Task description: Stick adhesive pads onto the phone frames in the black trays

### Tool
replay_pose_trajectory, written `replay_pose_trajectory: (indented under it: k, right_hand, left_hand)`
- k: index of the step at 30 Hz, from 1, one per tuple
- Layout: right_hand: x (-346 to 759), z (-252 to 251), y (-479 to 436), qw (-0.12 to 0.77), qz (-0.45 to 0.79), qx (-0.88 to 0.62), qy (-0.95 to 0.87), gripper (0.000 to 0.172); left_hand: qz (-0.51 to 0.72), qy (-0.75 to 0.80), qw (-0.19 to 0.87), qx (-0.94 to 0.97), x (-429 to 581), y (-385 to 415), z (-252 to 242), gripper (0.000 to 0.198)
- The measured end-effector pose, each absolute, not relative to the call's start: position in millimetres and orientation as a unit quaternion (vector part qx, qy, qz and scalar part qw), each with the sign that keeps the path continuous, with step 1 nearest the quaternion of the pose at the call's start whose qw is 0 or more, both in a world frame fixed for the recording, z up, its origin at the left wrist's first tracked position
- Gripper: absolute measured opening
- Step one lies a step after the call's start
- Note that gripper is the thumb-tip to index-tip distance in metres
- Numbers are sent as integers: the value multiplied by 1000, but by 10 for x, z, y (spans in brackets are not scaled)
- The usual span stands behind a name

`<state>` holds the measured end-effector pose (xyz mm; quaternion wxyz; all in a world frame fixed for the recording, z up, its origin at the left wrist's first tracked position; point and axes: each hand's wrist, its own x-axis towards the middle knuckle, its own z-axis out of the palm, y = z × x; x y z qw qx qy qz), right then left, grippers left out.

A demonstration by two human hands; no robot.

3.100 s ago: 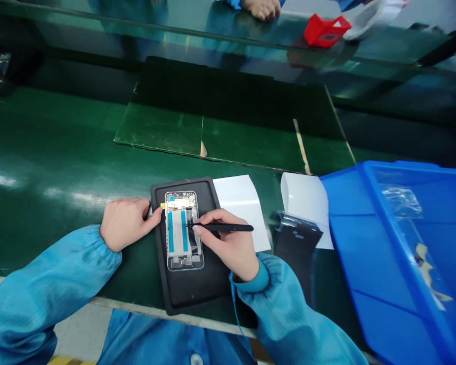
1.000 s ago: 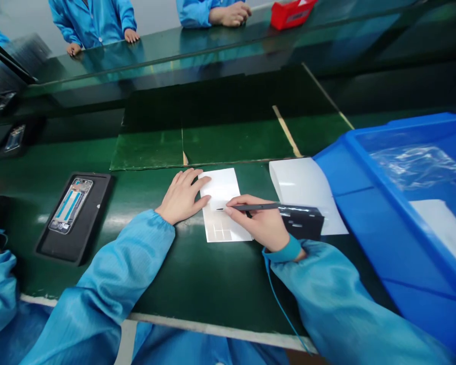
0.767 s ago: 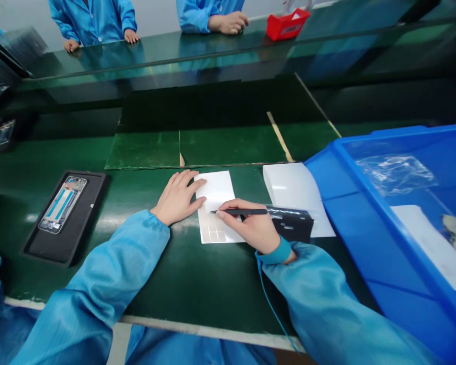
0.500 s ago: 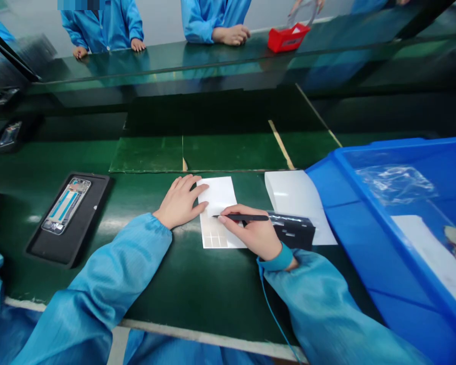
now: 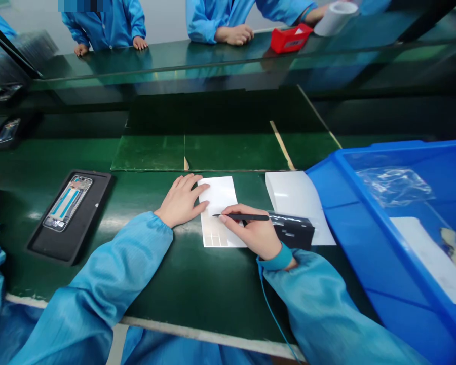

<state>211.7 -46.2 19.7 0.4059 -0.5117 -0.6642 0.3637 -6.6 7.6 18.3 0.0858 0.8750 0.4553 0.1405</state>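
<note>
Brought in at the top right since the earlier frame, a white roll (image 5: 336,17) is being held by a co-worker's hand (image 5: 319,15) just beyond a red box (image 5: 291,38), while the person's own hands are being kept almost where they were. A white sheet (image 5: 217,203) is being pinned to the green bench (image 5: 175,289) by the left hand (image 5: 180,201), its fingers being spread flat with their tips over the sheet's left edge. The sheet's long axis is running away from the person, with a slight lean. Black tweezers (image 5: 243,217) are being pinched pen-fashion in the right hand's grip (image 5: 251,230) and are being pointed leftward, roughly crosswise to that axis, with their tips being held over the sheet from its right side. The right hand is lying nearer the sheet's lower end, where a faint grid of squares (image 5: 214,239) is showing (too pale for its contents to be read). Whether the tips are touching the sheet or pinching anything cannot be made out, and the sheet's lower right corner is being hidden by the right hand. A phone frame (image 5: 67,203) is being left on a black mat (image 5: 87,238), well apart to the left.
</note>
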Motion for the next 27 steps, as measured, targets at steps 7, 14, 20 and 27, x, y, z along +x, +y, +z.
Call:
replay_pose_trajectory:
  k: [7,14,20,27]
  right_hand:
    - [2117,191,-463,403,373,-515,-658,13]
    - [2116,186,-462,402,370,-515,-660,15]
    - [2117,200,-465,402,360,-510,-670,11]
    - [2119,188,-466,404,367,-510,-665,10]
  left_hand:
    - [131,455,75,878,-68,77,181,43]
    - [128,453,75,879,-68,81,178,44]
    - [129,452,68,880,-70,78,180,43]
    - [134,449,61,881,-69,80,183,40]
